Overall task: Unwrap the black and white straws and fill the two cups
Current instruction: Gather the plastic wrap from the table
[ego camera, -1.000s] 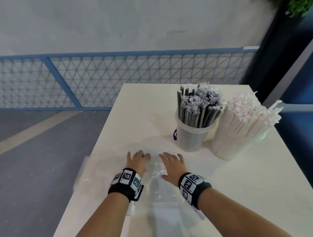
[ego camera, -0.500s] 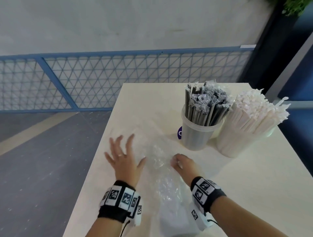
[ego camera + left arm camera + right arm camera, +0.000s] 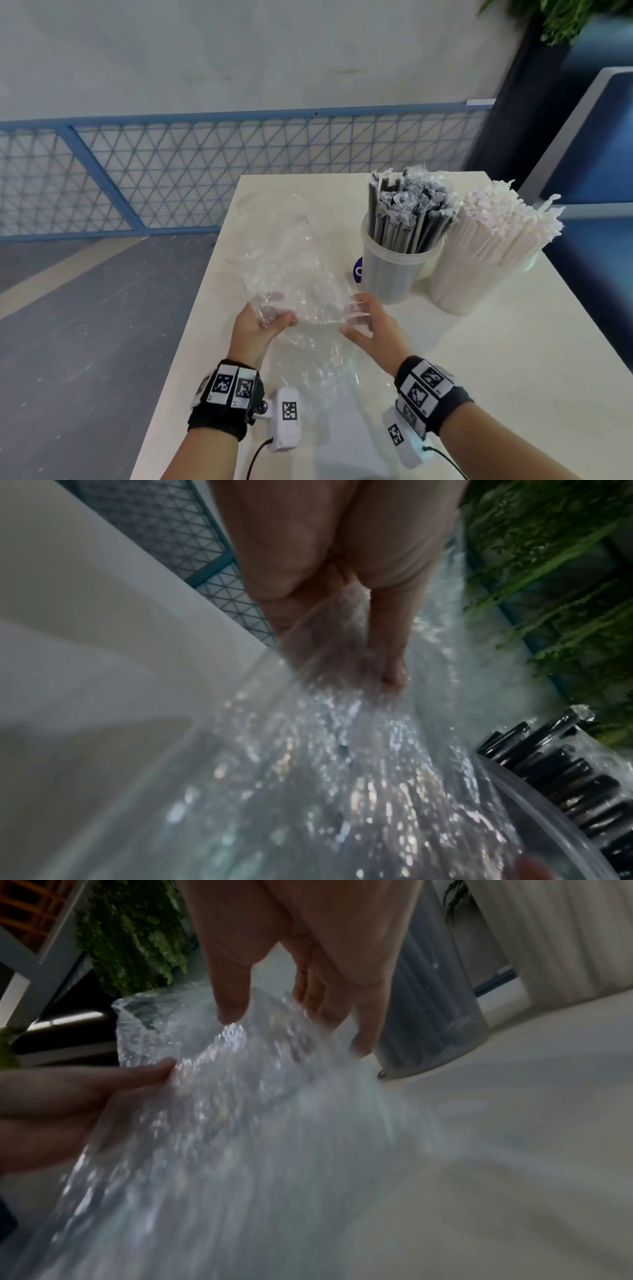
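Note:
A clear plastic wrapper point(image 3: 301, 284) is lifted off the white table point(image 3: 496, 370), crumpled between both hands. My left hand point(image 3: 263, 322) grips its left edge, thumb over the film point(image 3: 342, 723). My right hand point(image 3: 363, 320) pinches its right edge, fingers curled into the plastic point(image 3: 240, 1069). Behind them a clear cup point(image 3: 390, 270) holds black straws point(image 3: 411, 212) in their clear sleeves. To its right a second cup, mostly hidden, is packed with white straws point(image 3: 489, 246) in paper sleeves.
The table's left edge point(image 3: 191, 308) drops to a grey floor. A blue mesh fence point(image 3: 205, 171) runs behind. A small purple object point(image 3: 357, 271) peeks out left of the black-straw cup. Blue panels stand at the right.
Both hands were lying flat on the wrapper on the table; now they have gathered it and raised its far part off the surface. The view has moved closer.

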